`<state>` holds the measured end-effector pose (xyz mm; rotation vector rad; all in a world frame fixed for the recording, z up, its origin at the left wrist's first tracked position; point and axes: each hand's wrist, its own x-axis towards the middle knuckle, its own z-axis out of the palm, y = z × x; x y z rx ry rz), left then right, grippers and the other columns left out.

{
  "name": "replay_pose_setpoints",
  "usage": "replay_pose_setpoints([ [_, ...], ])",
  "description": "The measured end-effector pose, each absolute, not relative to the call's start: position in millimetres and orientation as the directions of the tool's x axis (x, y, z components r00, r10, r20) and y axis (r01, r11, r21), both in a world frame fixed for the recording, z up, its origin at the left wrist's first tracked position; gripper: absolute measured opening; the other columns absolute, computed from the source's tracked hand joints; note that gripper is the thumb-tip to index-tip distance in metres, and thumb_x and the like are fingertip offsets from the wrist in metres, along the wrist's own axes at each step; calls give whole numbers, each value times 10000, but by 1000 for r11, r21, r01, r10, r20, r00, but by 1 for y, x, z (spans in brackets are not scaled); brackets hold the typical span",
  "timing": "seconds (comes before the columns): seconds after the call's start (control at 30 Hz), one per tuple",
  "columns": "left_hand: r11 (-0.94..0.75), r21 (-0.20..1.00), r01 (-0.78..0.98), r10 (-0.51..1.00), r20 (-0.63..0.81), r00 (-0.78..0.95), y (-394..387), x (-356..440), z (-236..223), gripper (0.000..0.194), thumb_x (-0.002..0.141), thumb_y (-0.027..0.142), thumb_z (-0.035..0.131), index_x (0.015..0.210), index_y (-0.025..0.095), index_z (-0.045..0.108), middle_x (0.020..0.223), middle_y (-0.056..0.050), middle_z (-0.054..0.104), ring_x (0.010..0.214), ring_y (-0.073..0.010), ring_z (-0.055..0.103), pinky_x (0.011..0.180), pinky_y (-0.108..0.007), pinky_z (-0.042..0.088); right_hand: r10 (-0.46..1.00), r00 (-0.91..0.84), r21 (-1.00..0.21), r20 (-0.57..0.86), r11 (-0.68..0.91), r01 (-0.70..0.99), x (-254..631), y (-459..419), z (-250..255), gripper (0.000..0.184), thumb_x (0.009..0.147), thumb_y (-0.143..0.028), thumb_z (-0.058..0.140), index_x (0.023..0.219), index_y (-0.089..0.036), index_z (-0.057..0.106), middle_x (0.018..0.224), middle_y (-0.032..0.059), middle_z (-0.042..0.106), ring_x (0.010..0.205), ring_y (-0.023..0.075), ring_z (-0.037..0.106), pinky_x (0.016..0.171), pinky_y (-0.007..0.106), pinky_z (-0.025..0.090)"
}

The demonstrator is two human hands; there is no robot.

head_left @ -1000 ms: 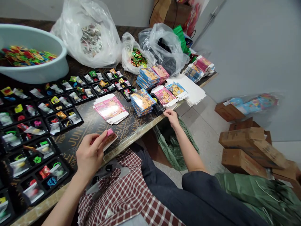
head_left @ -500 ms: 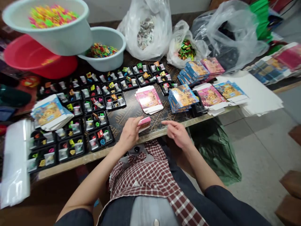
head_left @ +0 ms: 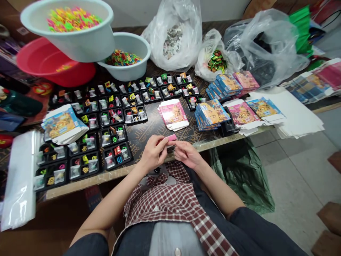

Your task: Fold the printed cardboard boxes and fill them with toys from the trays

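Both hands meet at the near table [head_left: 149, 129] edge: the left hand [head_left: 153, 153] and the right hand [head_left: 188, 153] each pinch an end of a small pink box [head_left: 171, 138] (fingers closed on it). Just beyond lies a stack of flat pink boxes [head_left: 173, 114], with black trays [head_left: 117, 155] of small toys to the left.

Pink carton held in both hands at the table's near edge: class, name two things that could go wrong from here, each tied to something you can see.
1. The pink carton is pinched only at its ends by the left hand and right hand, over the table edge; it could slip into the lap.
2. The pink stack and black trays lie close by; a forearm might nudge them.
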<state>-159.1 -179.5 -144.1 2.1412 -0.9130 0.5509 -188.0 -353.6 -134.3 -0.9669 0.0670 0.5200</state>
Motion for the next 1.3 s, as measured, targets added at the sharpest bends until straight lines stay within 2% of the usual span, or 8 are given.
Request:
replay_pose_setpoints([
  [0.17, -473, 486, -735, -301, 695, 653, -186, -154, -154, 140, 923, 186, 573, 1008, 207, 683, 869, -60, 659, 772, -162, 598, 694, -290, 497, 86, 985, -988, -150, 13, -152, -192, -355, -138, 336, 804, -494, 681, 918, -182, 732, 507, -60, 458, 452, 87, 335, 472, 251, 298],
  [0.33, -370, 791, -488, -59, 504, 862, -179, -152, -141, 177, 876, 294, 658, 1029, 214, 696, 878, -33, 674, 803, -157, 634, 735, -294, 522, -217, 948, -888, 233, -445, 117, -193, -371, -156, 455, 731, -379, 746, 1151, -214, 689, 1057, 85, 666, 836, 202, 596, 698, 333, 515],
  [0.5, -149, 942, -302, -117, 287, 951, -156, -142, -129, 275, 752, 453, 745, 847, 196, 723, 849, -37, 679, 817, -186, 633, 765, -323, 518, -55, 985, -915, 166, -380, 133, -192, -383, -179, 231, 840, -246, 574, 996, -188, 735, 847, 48, 716, 708, 191, 658, 628, 315, 552],
  [0.63, -186, 945, -268, -378, 183, 907, -153, -136, -133, 432, 837, 564, 576, 630, 202, 689, 852, -72, 703, 868, -232, 649, 835, -385, 515, 0, 884, -719, 468, -582, 381, -196, -387, -179, 348, 842, -76, 469, 1022, -206, 737, 962, 68, 753, 889, 216, 701, 790, 367, 577],
  [0.7, -288, 925, -247, -478, 85, 874, -164, -141, -136, 371, 794, 559, 639, 868, 211, 744, 1029, -82, 718, 1001, -262, 648, 940, -420, 492, 148, 820, -579, 554, -640, 506, -198, -387, -175, 390, 856, -50, 452, 1082, -211, 725, 1008, 83, 753, 904, 211, 700, 783, 364, 582],
  [0.9, -486, 843, -231, -553, -92, 828, -183, -157, -135, 948, 655, 493, 797, 1465, 181, 415, 1326, -155, 570, 1214, -318, 550, 1070, -484, 424, 330, 693, -398, 641, -629, 668, -171, -389, -156, 338, 918, -162, 526, 1211, -250, 671, 1116, 102, 728, 1002, 241, 672, 863, 428, 563],
  [1.03, -577, 763, -292, -428, 22, 904, -143, -158, -117, 1088, 612, 461, 816, 1530, 233, 278, 1237, -117, 518, 1138, -306, 551, 1029, -499, 450, 242, 798, -531, 552, -635, 560, -112, -372, -153, 703, 839, -437, 702, 1465, -249, 444, 1423, 138, 550, 1308, 324, 514, 1092, 550, 412],
  [1.3, -795, 531, -292, -227, 186, 956, -81, -167, -106, 948, 600, 349, 799, 1429, 246, 351, 1241, -107, 529, 1134, -316, 571, 983, -482, 483, 580, 812, -500, 58, -688, 527, 3, -265, -178, 1013, 755, -514, 758, 1567, -198, 241, 1615, 220, 241, 1510, 394, 168, 1154, 633, 192],
])
